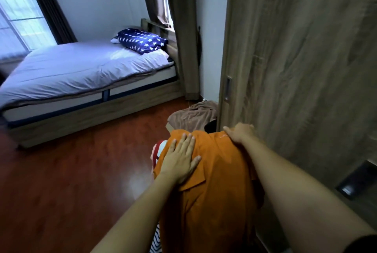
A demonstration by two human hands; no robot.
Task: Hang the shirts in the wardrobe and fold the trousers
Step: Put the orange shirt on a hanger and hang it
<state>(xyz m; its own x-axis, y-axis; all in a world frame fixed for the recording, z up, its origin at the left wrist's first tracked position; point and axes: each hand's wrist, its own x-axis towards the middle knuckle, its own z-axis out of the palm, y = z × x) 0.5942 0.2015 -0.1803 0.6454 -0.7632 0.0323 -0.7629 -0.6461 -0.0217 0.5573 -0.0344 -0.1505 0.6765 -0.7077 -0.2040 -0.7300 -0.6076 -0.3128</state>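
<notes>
Both forearms reached forward from the bottom of the frame. At the lower edge, a black-and-white striped fabric [156, 240] showed just left of the orange shirt [216, 191]; what it was could not be told. The orange shirt hung draped in front of the person, its collar flap visible near the middle, above the floor and just left of the wardrobe door [295, 59]. Left hand [180, 158]: fully open, fingers straight and slightly spread, palm pressed flat on the shirt's upper left area. Right hand [239, 133]: at the shirt's far upper right corner, close to the door's edge, fingers curled over the fabric's top and gripping it; fingertips hidden behind the cloth. A red and white item [158, 148] peeked out at the shirt's left edge, just beside the left hand. Beyond the shirt, a brown cloth [193, 115] lay crumpled near the foot of the door. The door was wood-grain with a recessed handle [227, 89] on its left edge. Reddish wood floor [71, 171] ran to a bed [81, 69] with a pale cover. A navy star-print pillow [142, 40] lay at its head. A grey-brown curtain [185, 38] hung beside the bed, and a bright window [16, 8] stood far left.
</notes>
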